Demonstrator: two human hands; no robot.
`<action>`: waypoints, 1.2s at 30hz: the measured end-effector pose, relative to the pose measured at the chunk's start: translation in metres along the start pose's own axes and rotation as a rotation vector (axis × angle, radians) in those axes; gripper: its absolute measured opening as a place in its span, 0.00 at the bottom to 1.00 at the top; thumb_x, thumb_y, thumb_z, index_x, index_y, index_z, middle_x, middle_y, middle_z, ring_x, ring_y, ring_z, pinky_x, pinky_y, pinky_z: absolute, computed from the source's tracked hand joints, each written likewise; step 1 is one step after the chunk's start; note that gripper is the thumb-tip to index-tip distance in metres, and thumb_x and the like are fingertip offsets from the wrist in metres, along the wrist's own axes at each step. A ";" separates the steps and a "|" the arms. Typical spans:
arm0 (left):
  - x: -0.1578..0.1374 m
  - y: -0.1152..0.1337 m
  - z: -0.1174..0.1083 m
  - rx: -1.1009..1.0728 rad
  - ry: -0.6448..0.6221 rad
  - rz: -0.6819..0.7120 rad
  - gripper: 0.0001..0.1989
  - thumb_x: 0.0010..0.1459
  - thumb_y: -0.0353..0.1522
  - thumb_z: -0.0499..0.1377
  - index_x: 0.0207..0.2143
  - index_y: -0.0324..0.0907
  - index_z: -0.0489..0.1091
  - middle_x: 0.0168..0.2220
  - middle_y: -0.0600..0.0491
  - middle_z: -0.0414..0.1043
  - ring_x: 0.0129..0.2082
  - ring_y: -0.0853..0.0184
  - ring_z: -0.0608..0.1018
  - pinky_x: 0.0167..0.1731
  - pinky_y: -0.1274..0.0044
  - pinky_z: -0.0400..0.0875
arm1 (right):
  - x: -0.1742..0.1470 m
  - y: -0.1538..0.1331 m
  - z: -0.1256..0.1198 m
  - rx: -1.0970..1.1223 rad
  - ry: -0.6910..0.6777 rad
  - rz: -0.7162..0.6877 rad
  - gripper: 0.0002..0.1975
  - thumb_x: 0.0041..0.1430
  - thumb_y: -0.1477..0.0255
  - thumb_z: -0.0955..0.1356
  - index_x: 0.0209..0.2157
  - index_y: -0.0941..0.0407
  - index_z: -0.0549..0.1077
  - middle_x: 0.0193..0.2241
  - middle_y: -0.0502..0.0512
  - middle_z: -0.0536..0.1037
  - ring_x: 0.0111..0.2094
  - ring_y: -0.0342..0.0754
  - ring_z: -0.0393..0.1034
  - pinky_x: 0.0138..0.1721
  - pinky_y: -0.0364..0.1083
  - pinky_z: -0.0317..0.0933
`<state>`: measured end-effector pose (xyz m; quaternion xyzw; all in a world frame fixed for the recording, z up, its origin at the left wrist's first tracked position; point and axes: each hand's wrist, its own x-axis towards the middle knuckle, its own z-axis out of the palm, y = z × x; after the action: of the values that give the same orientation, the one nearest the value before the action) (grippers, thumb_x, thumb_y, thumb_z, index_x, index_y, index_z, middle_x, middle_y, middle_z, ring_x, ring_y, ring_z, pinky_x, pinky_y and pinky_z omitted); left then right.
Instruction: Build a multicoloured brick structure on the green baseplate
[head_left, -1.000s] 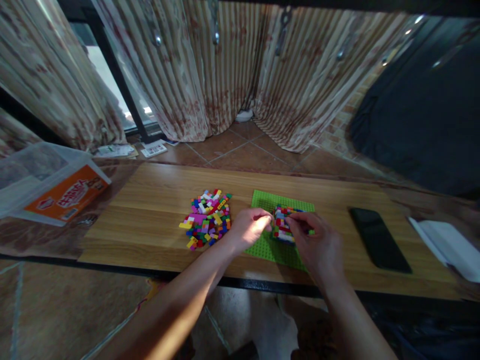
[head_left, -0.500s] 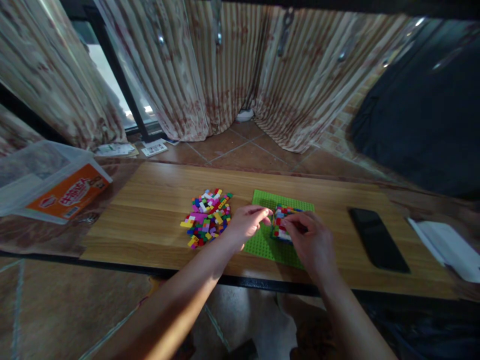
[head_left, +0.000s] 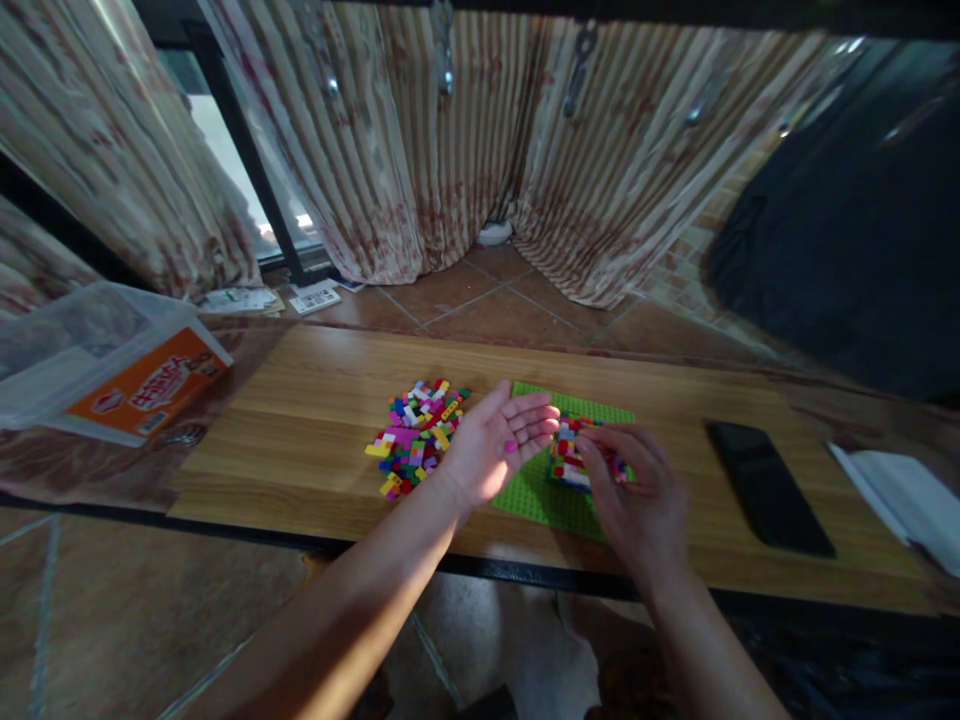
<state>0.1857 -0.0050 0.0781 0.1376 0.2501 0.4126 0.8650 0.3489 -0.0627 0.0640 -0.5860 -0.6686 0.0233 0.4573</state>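
My left hand (head_left: pixel 491 445) is turned palm up with its fingers stretched out. A small pink toy brick (head_left: pixel 511 447) rests on that palm. My right hand (head_left: pixel 641 490) is beside it, its thumb and fingers closed together over a low build of colourful toy bricks (head_left: pixel 570 470). Whatever is between those fingertips is too small to make out. The build has red, white and blue bricks showing and sits on a green studded baseplate (head_left: pixel 544 505), partly covered by my hands. Left of my left hand lies a heap of loose mixed-colour bricks (head_left: pixel 416 440).
A black phone (head_left: pixel 769 488) lies on the wooden table (head_left: pixel 292 420) to the right, with a white flat object (head_left: pixel 904 500) beyond it. A clear plastic box (head_left: pixel 112 350) with an orange label stands at the far left. Striped curtains (head_left: pixel 465 150) hang behind.
My left hand has turned palm up and opened its fingers, showing the pink brick. My right hand has shifted only slightly and stays at the build. The view has moved a little.
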 end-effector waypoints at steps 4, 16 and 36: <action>-0.002 -0.005 0.003 0.001 -0.050 0.001 0.26 0.65 0.44 0.47 0.40 0.32 0.75 0.38 0.41 0.77 0.37 0.65 0.78 0.40 0.77 0.70 | -0.003 -0.013 0.007 0.072 -0.058 -0.090 0.05 0.61 0.71 0.67 0.38 0.54 0.76 0.39 0.55 0.76 0.43 0.48 0.71 0.45 0.50 0.66; -0.003 -0.012 0.004 0.017 -0.098 0.007 0.25 0.65 0.45 0.48 0.40 0.33 0.74 0.38 0.44 0.76 0.37 0.66 0.77 0.41 0.78 0.68 | -0.010 -0.022 0.024 0.024 -0.183 -0.183 0.06 0.62 0.72 0.67 0.39 0.55 0.76 0.39 0.57 0.75 0.43 0.51 0.69 0.44 0.53 0.66; 0.000 -0.005 -0.001 0.096 0.024 0.081 0.21 0.63 0.42 0.51 0.35 0.34 0.76 0.31 0.47 0.77 0.30 0.69 0.77 0.35 0.78 0.69 | -0.008 -0.015 0.014 0.321 -0.040 0.261 0.05 0.56 0.67 0.70 0.33 0.53 0.75 0.31 0.52 0.79 0.31 0.46 0.74 0.34 0.47 0.70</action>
<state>0.1885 -0.0085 0.0748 0.1840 0.2744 0.4363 0.8369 0.3276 -0.0670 0.0595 -0.5865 -0.5838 0.2001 0.5245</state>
